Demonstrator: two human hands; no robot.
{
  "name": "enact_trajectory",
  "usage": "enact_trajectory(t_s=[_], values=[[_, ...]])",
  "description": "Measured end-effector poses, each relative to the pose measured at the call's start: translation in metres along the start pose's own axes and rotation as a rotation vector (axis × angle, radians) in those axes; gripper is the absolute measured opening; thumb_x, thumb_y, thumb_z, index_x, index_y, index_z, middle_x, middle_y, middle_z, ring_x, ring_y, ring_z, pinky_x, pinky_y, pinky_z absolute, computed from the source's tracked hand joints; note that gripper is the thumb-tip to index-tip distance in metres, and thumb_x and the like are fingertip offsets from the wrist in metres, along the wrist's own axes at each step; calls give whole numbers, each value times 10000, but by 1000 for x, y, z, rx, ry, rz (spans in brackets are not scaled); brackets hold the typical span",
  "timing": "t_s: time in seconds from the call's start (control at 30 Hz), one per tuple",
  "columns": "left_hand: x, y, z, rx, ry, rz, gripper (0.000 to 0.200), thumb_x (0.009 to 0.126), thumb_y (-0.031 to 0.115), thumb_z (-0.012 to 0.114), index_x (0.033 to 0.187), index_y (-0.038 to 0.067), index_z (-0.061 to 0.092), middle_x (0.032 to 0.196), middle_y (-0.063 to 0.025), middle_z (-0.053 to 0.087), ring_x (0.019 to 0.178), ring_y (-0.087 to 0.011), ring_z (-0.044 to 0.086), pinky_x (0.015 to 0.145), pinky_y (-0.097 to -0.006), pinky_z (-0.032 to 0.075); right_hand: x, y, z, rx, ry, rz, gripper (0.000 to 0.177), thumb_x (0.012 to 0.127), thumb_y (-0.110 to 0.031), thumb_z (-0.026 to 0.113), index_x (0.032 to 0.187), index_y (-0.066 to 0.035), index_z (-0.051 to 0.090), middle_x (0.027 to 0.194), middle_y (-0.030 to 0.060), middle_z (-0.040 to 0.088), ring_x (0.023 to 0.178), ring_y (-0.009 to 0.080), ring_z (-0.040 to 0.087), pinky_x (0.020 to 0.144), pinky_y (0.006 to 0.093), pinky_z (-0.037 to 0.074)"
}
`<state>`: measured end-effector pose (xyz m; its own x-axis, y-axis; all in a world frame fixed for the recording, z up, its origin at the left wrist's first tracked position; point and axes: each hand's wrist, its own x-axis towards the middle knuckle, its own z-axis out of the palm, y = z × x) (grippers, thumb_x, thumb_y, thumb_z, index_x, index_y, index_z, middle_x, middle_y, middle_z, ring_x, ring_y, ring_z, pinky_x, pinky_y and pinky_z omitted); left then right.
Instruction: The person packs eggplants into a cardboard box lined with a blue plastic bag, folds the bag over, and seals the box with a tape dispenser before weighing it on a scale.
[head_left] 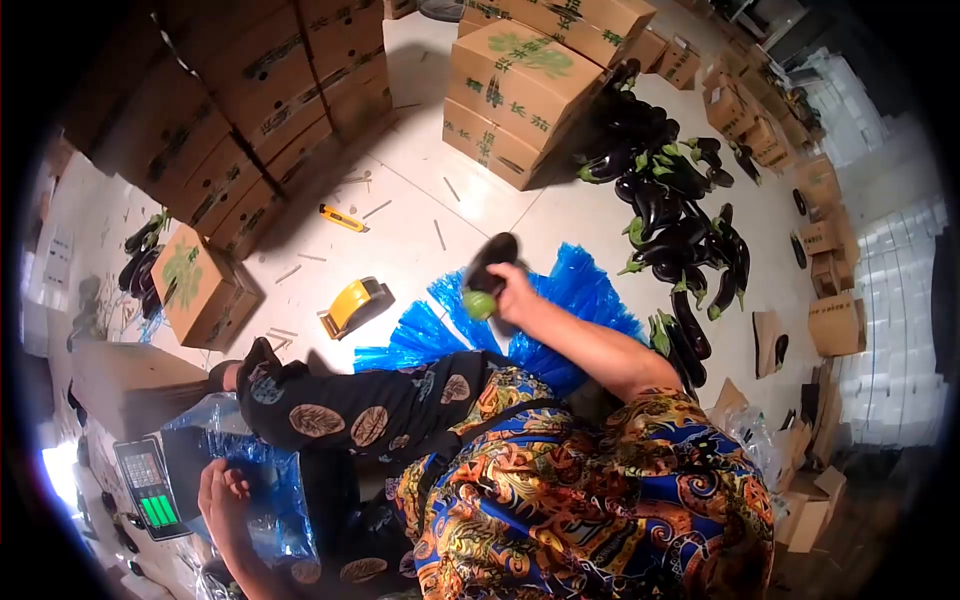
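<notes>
Head view. Right hand [515,293] clamped on a long, glossy, dark-purple eggplant [492,254] with a green cap. Fingers and thumb close round it near the cap end, likely because the firm, narrower neck gives a surer hold than the slick body. The eggplant is held up above the fanned-out sheets of crinkled bright-blue plastic [578,290]; that spread probably keeps single sheets easy to pick up.

Left hand [224,492] well apart from the right, low on the other side of the legs. Fingers loosely curled, nothing seen in them. It is beside a translucent blue plastic liner [285,490]; whether it touches the film cannot be told. Just beyond, a dark panel with a green-lit display [150,487] faces up, presumably for easy reading.

A heap of dark-purple eggplants [660,235] lies loose on the pale tiled floor [400,240], on the right-hand side, seemingly for short reaches. A yellow tape dispenser [355,303] and a slim yellow utility knife [343,218] lie in the open, perhaps to stay findable. Printed brown cardboard cartons [520,85] stand stacked behind, apparently to save floor.
</notes>
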<state>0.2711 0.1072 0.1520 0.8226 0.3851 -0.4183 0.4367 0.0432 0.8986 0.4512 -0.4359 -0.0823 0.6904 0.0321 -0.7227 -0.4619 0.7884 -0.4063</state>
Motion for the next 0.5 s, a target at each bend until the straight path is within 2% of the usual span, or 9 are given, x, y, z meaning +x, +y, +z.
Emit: enact_trajectory(t_s=[0.1, 0.13, 0.23, 0.27, 0.3, 0.33, 0.43, 0.47, 0.5], values=[[5, -5, -9, -43, 39, -35, 334, 962, 260, 560, 1201, 27, 564, 862, -45, 619, 717, -109, 559, 650, -209, 442, 50, -101, -71, 183, 106, -385, 162, 756, -135, 663, 911, -123, 614, 879, 60, 635, 869, 268, 620, 837, 517, 542], [4, -8, -13, -54, 48, -23, 351, 957, 268, 566, 1211, 25, 559, 880, -50, 621, 731, -111, 561, 662, -211, 444, 36, -142, -58, 278, 233, -613, 162, 786, -198, 663, 936, -148, 630, 863, 3, 630, 734, 186, 601, 653, 336, 540], [1, -15, -34, -50, 94, -15, 391, 941, 295, 588, 1245, 50, 554, 943, -52, 622, 779, -114, 567, 704, -217, 450, 14, -269, -65, 265, 202, -970, 333, 893, -372, 667, 1054, -91, 589, 1095, 79, 596, 981, 213, 582, 833, 351, 528], [-3, -16, -38, -54, 146, -16, 391, 941, 296, 589, 1249, 58, 554, 948, -50, 622, 784, -115, 566, 704, -219, 451, -8, -288, -55, 182, 382, -927, 340, 909, -353, 656, 1067, -63, 579, 1208, 120, 544, 1043, 224, 560, 849, 359, 522], [-7, -21, -43, -66, 197, -19, 390, 941, 297, 590, 1253, 66, 554, 953, -48, 622, 788, -116, 566, 704, -221, 452, 1, -306, -54, 135, 528, -957, 360, 926, -315, 625, 1079, 10, 596, 1029, 146, 671, 961, 269, 650, 833, 376, 556], [-9, -30, -62, -53, 204, -38, 389, 942, 306, 586, 1261, 87, 554, 1013, -58, 615, 874, -135, 583, 722, -232, 458, 7, -302, -51, -123, 407, -948, 280, 907, -237, 619, 1034, 12, 601, 964, 146, 677, 879, 264, 662, 757, 363, 562], [-21, -63, -110, -152, 385, -14, 387, 943, 301, 586, 1263, 86, 551, 1066, -61, 604, 964, -155, 587, 739, -246, 464, 21, -227, 1, -295, 104, -860, 94, 839, -55, 579, 905, 3, 612, 787, 138, 671, 659, 237, 660, 549, 320, 535], [-21, -91, -158, -216, 286, -48, 371, 947, 282, 607, 1265, 95, 567, 1082, -38, 635, 978, -149, 598, 826, -220, 471, 44, -200, 12, -401, -46, -747, 94, 841, -41, 585, 918, 5, 612, 780, 146, 660, 655, 231, 657, 528, 311, 525], [-29, -105, -172, -280, 440, -73, 342, 943, 268, 594, 1234, 91, 573, 1126, -70, 592, 988, -189, 600, 757, -316, 494, 49, -161, 42, -494, 32, -664, 119, 785, -76, 604, 886, -25, 638, 727, 97, 654, 565, 172, 598, 496, 299, 494]])
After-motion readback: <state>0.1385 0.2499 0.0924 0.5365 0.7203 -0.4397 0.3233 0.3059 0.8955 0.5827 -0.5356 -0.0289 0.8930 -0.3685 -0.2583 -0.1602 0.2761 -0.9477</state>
